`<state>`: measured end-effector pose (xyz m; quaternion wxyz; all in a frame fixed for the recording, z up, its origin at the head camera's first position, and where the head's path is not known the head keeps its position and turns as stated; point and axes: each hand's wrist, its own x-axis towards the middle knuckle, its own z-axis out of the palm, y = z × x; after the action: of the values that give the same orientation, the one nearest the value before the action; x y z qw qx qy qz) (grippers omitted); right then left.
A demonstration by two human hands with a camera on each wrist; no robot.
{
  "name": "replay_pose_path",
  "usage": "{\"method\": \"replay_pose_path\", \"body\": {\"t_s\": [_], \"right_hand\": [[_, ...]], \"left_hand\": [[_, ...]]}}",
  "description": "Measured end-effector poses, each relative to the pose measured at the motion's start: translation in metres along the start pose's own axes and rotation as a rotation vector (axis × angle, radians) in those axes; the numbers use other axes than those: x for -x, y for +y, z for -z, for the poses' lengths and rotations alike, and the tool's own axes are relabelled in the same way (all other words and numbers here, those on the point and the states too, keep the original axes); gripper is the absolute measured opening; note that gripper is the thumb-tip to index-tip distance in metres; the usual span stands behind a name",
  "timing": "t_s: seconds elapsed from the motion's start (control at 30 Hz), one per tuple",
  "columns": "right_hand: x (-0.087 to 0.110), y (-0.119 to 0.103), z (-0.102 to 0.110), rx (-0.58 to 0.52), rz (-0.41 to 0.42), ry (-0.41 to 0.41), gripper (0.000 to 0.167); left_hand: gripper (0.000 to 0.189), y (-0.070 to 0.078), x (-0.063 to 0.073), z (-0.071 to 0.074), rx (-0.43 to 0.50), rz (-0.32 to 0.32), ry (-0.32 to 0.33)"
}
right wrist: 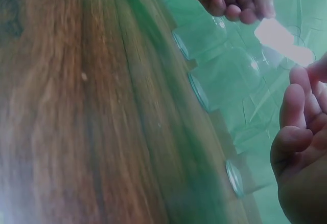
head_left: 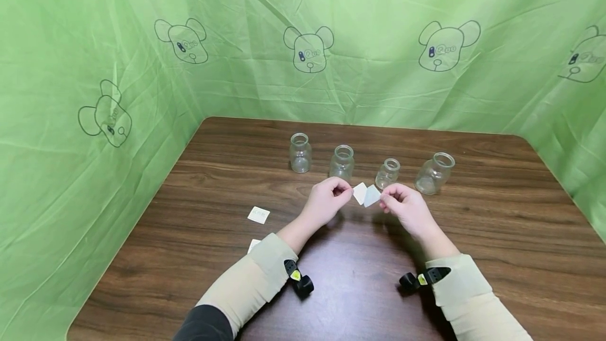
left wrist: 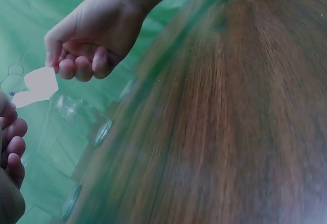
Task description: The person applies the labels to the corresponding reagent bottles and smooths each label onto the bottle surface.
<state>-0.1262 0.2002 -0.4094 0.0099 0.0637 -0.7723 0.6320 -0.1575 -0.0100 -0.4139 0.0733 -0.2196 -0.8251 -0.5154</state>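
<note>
In the head view my left hand (head_left: 326,200) pinches a small white paper piece (head_left: 360,193) between thumb and forefinger. My right hand (head_left: 406,208) pinches a small bluish-white piece (head_left: 372,196) the same way. The two pieces meet edge to edge between the fingertips, above the table; whether they are stuck together I cannot tell. In the left wrist view the right hand (left wrist: 97,35) shows curled fingers at the piece's corner. Just behind the hands stand a clear glass jar (head_left: 342,161) and a smaller one (head_left: 387,171).
Further lidless glass jars stand at left (head_left: 300,154) and right (head_left: 434,173) of the row. A white card (head_left: 259,215) with faint marks lies on the wooden table (head_left: 199,199). Another white card (head_left: 253,244) is partly hidden by the left sleeve. A green curtain (head_left: 255,88) hangs behind.
</note>
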Motion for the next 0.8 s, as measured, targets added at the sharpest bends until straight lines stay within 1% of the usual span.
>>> {"method": "replay_pose_path", "body": {"t_s": [0.2, 0.3, 0.43, 0.53, 0.67, 0.8], "right_hand": [[0.005, 0.004, 0.007, -0.02, -0.047, 0.031, 0.006], [0.009, 0.008, 0.012, -0.006, -0.068, 0.023, 0.006], [0.013, 0.014, 0.023, 0.042, -0.086, 0.004, 0.012], [0.017, 0.02, 0.033, 0.092, -0.107, 0.012, 0.016], [0.021, 0.027, 0.047, 0.162, -0.137, 0.02, 0.018], [0.023, 0.032, 0.06, 0.203, -0.147, 0.031, 0.02]], "left_hand": [[0.006, -0.004, 0.002, 0.006, -0.009, 0.027, 0.004], [0.006, -0.007, 0.004, 0.01, -0.034, 0.032, 0.009], [0.007, -0.012, 0.005, 0.014, -0.06, 0.033, 0.026], [0.006, -0.015, 0.006, 0.019, -0.066, 0.044, 0.034], [0.005, -0.02, 0.005, 0.025, -0.081, 0.074, 0.05], [0.004, -0.024, 0.004, 0.032, -0.088, 0.097, 0.083]]}}
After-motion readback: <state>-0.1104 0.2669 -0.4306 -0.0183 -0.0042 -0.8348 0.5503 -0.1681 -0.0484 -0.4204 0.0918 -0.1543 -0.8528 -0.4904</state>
